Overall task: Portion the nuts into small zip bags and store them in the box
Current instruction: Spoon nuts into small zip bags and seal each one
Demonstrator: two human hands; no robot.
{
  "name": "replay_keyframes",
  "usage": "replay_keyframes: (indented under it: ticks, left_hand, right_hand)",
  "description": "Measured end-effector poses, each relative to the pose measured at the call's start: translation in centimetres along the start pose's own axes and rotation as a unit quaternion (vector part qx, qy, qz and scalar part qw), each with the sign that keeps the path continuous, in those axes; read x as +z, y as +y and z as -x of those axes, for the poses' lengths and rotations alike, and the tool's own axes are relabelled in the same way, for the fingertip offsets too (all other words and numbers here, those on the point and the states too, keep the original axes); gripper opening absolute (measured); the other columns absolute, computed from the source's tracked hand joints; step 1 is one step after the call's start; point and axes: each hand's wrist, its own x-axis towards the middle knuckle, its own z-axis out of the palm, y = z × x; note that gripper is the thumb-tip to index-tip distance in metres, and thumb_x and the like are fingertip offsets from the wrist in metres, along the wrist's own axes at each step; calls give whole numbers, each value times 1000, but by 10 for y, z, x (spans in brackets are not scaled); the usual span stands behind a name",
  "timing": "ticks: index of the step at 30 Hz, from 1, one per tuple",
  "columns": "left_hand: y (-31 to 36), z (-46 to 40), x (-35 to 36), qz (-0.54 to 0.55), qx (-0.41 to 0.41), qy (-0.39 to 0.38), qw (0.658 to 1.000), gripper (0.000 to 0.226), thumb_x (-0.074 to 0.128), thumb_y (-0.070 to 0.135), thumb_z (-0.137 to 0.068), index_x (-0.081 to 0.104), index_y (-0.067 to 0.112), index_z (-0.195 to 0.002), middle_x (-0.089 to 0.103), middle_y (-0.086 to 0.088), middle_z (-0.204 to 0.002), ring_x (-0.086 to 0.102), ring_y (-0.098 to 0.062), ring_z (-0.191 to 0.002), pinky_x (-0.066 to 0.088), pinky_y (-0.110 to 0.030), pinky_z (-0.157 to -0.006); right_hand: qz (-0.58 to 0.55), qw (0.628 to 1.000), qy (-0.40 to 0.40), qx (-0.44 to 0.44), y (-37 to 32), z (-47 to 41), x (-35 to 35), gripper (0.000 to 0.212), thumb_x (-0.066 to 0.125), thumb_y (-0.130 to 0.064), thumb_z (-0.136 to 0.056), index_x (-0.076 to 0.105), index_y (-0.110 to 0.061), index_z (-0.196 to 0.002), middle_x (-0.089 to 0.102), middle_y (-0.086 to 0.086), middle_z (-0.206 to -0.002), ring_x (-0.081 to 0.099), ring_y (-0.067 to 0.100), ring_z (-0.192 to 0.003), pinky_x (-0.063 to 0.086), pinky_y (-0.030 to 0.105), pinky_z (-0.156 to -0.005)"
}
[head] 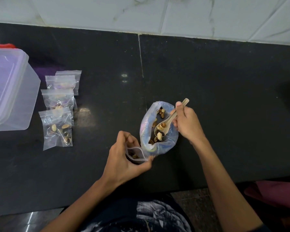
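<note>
Black stone makes up the tabletop [208, 77] that everything sits on, with pale tiled wall behind it. Biggest of the containers is the translucent plastic box [12, 91] at the far left, its lid on and a red clasp showing at the edge; through the cloudy plastic I cannot tell whether any bags are inside, so I judge the storing step not yet begun. Next in size is the open supply bag [157, 129], standing near the middle with its rim rolled down, and it holds a fair scatter of nuts [162, 113] and shells, so there is more to portion. Just right of the box lie the filled zip bags [58, 113], about four of them overlapping in a loose row toward the wall, each sealed flat with a small handful of nuts inside; the nearest one shows its contents most plainly. That looks like roughly the middle of the job: several portions done, one in hand, all to be boxed. The left hand [125, 161] grips a small zip bag [136, 155], held open at the mouth right against the supply bag's near edge, with a nut or two already in it. The right hand [186, 123] is closed around the handle of a pale wooden spoon [167, 121], whose bowl carries a couple of nuts above the supply bag.
</note>
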Motion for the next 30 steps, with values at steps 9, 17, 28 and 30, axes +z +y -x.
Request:
replay_keyframes:
  ticks: [9, 17, 28, 30]
  left_hand:
    - [5, -2, 2, 66, 27, 5, 997, 62, 74, 23, -68, 29, 42, -107, 61, 14, -94, 64, -9, -80, 50, -16, -66]
    - [13, -4, 3, 90, -8, 18, 996, 64, 75, 27, -61, 30, 37, -106, 58, 18, -93, 61, -2, -79, 49, -13, -68]
    - [11, -3, 2, 105, -25, 21, 994, 67, 78, 36, -61, 30, 31, -108, 59, 0, -88, 61, -8, -70, 50, -22, -62]
    - [11, -4, 2, 102, -18, 20, 994, 66, 78, 36, -63, 30, 33, -108, 58, 2, -88, 60, -5, -69, 49, -18, -63]
  right_hand:
    - [-156, 986, 24, 52, -17, 28, -9, 55, 24, -41, -102, 54, -7, -71, 43, -7, -42, 38, 3, -38, 33, 17, -41]
    - [-158, 977, 66, -131, -49, 89, 21, 40, 29, -44, -99, 56, -19, -85, 57, -4, -52, 58, 7, -49, 47, 21, -56]
    - [2, 928, 123, -351, -42, 112, 37, 43, 26, -41, -102, 58, -15, -91, 62, -10, -84, 60, 6, -61, 47, 21, -47]
    - [-1, 924, 141, -357, -38, 113, 38, 52, 26, -39, -103, 64, -8, -84, 58, -10, -95, 60, 6, -64, 46, 20, -48]
